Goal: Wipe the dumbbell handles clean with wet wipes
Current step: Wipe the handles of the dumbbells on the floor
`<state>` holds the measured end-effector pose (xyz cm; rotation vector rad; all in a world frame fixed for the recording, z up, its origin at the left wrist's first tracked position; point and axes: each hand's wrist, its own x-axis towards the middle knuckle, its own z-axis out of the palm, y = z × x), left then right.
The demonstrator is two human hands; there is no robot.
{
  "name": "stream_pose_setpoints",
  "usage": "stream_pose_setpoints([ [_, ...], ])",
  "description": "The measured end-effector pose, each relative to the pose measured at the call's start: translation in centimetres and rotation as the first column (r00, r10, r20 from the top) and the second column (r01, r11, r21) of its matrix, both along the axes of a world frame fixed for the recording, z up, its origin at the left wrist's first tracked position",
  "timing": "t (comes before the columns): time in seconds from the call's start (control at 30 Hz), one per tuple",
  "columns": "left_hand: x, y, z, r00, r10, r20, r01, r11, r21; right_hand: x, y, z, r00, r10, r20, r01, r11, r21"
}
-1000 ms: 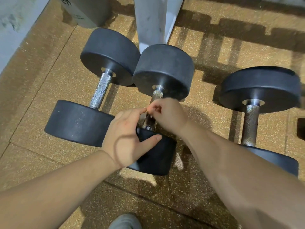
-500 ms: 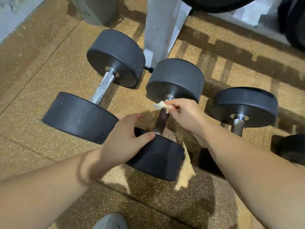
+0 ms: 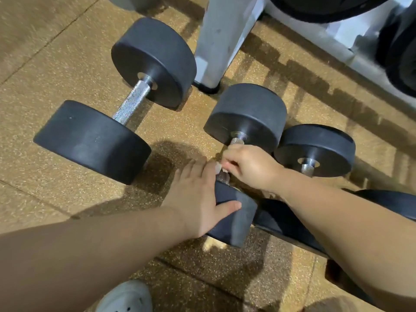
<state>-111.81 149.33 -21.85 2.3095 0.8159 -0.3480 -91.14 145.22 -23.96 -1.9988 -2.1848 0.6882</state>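
Note:
Three black dumbbells lie on the speckled rubber floor. The middle dumbbell (image 3: 247,113) has a steel handle (image 3: 236,141), mostly hidden under my right hand (image 3: 249,166), whose fingers curl round it with a small pale wet wipe (image 3: 218,167) showing at the fingertips. My left hand (image 3: 198,199) rests on the near head (image 3: 234,212) of that dumbbell, thumb over its rim and fingers laid across. The left dumbbell (image 3: 155,61) shows its bare knurled handle (image 3: 131,102). The right dumbbell (image 3: 315,149) is partly covered by my right forearm.
A white rack post (image 3: 220,37) stands just behind the dumbbells, with black weights (image 3: 400,55) on a rack at the top right. My white shoe (image 3: 126,298) is at the bottom edge. Open floor (image 3: 45,52) lies to the left.
My right hand slid back along the middle handle toward the near head, and the wipe is now mostly hidden in its fingers. The view shifted left and closer. My left hand stayed on the near head.

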Motion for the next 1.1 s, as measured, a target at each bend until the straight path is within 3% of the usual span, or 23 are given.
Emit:
stream_pose_setpoints([
  [0.17, 0.7, -1.0, 0.1, 0.996, 0.082, -0.026, -0.082, 0.997, -0.002, 2.5, 1.3, -0.6, 0.962, -0.231, 0.148, 0.227, 0.973, 0.039],
  [0.3, 0.7, -1.0, -0.1, 0.997, 0.078, -0.005, -0.078, 0.997, -0.018, 0.4, -1.2, -0.2, 0.997, -0.075, -0.013, 0.075, 0.997, 0.017],
  [0.4, 0.3, -0.5, -0.5, 0.997, 0.076, 0.024, -0.074, 0.996, -0.049, 0.1, -1.4, 0.6, 1.000, -0.030, 0.001, 0.030, 1.000, -0.005],
  [0.53, -0.3, 0.4, -0.6, 0.999, 0.024, 0.041, -0.022, 0.999, -0.037, 0.3, -0.2, 0.5, 0.951, -0.308, 0.007, 0.304, 0.941, 0.150],
  [0.6, -0.7, 0.9, -0.5, 0.999, -0.012, 0.033, 0.013, 1.000, -0.028, -0.7, -0.5, 0.2, 0.929, -0.369, -0.008, 0.365, 0.914, 0.176],
  [0.8, -1.0, 1.5, -0.7, 0.997, -0.055, 0.060, 0.062, 0.991, -0.116, -0.6, -0.6, 0.7, 0.998, 0.003, 0.055, -0.005, 0.999, 0.038],
  [0.9, -1.2, 1.5, -0.4, 0.990, -0.092, 0.108, 0.111, 0.976, -0.187, 1.6, 1.2, 0.5, 0.970, -0.127, 0.206, 0.117, 0.991, 0.059],
  [0.97, -1.4, 1.4, -0.5, 0.983, -0.111, 0.145, 0.137, 0.972, -0.189, 1.3, 1.3, 0.1, 0.962, -0.162, 0.219, 0.154, 0.987, 0.051],
  [1.1, -1.4, 0.5, -0.7, 0.982, -0.045, 0.181, 0.081, 0.977, -0.197, 0.0, -0.8, 0.9, 0.980, 0.180, 0.081, -0.172, 0.981, -0.093],
])
